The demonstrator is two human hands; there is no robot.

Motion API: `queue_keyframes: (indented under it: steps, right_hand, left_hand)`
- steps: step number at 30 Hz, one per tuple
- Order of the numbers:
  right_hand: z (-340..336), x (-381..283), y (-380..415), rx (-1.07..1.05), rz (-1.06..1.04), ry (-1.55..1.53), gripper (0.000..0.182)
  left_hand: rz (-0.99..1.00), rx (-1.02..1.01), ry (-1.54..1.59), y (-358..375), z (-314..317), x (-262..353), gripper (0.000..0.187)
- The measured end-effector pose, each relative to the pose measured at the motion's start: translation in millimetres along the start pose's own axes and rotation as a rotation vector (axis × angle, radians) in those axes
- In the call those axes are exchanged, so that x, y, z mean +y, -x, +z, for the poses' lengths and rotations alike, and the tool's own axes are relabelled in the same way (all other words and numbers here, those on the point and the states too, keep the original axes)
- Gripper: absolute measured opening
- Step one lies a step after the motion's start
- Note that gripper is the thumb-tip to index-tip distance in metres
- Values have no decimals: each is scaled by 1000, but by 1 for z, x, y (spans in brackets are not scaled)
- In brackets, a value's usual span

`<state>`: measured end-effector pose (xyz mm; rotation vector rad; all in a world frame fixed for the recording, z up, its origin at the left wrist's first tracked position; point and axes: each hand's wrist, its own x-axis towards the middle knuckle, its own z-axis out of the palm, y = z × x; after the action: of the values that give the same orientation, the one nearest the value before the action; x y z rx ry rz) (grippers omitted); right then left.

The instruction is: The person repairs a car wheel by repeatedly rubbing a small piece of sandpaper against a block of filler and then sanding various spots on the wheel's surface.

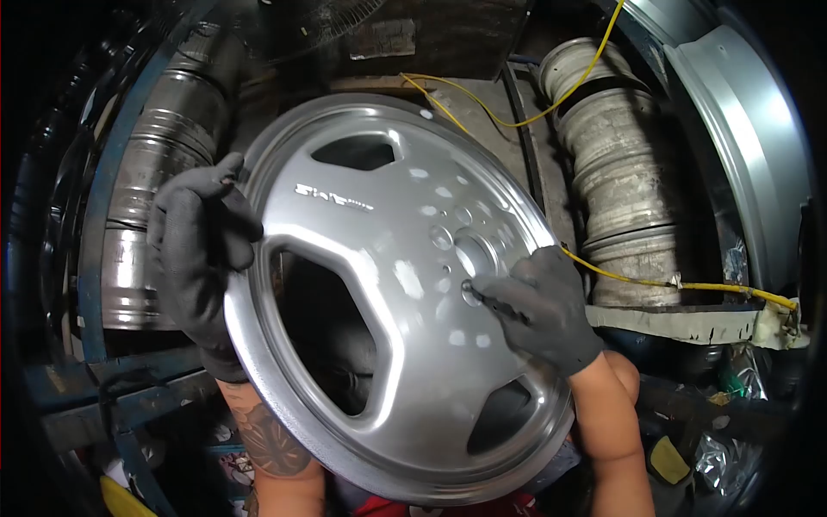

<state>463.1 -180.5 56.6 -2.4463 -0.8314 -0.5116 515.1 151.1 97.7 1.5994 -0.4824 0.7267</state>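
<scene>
A large silver wheel rim (345, 215) with wide openings, raised lettering and lighter patches on its face is tilted in front of me. My left hand (202, 237), in a dark grey glove, grips the rim's left edge, with the fingers curled near the lip. In a matching glove, my right hand (538, 310) lies over the right part of the face, its index finger reaching a small round hole beside the centre bore (474, 254). Its other fingers are folded in, and nothing shows in them.
Stacked wheel rims stand on the left (168, 121) and on the right (620, 172). A yellow cable (603, 271) crosses the right side and top. At the far right is a big silver rim (741, 129). Blue metal frame bars (112, 198) run along the left.
</scene>
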Motion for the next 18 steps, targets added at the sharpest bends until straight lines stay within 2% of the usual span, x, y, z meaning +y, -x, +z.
queue_keyframes:
  steps: [1,3,5,7,8,12,14,18]
  right_hand:
    - [4,-1,-2,18,-7,6,26]
    - [1,-2,2,22,2,27,24]
    - [-4,-5,4,-5,22,42,23]
    - [1,-5,-4,-6,-13,34,24]
    - [1,-6,-2,-15,-15,31,25]
    - [-1,-3,3,24,-28,61,25]
    - [0,0,3,33,-38,48,24]
    - [-1,0,2,-11,-48,61,25]
  left_hand:
    - [-73,10,44,2,3,4,36]
    - [99,-67,-74,-1,3,-2,34]
    - [144,-37,-125,0,4,-4,33]
    - [153,20,-190,3,3,-7,33]
    - [109,-31,-191,2,-3,-3,33]
    - [69,-16,-18,1,6,-4,31]
    - [170,-47,-231,0,5,2,33]
    - [101,-91,-129,-5,-2,-4,32]
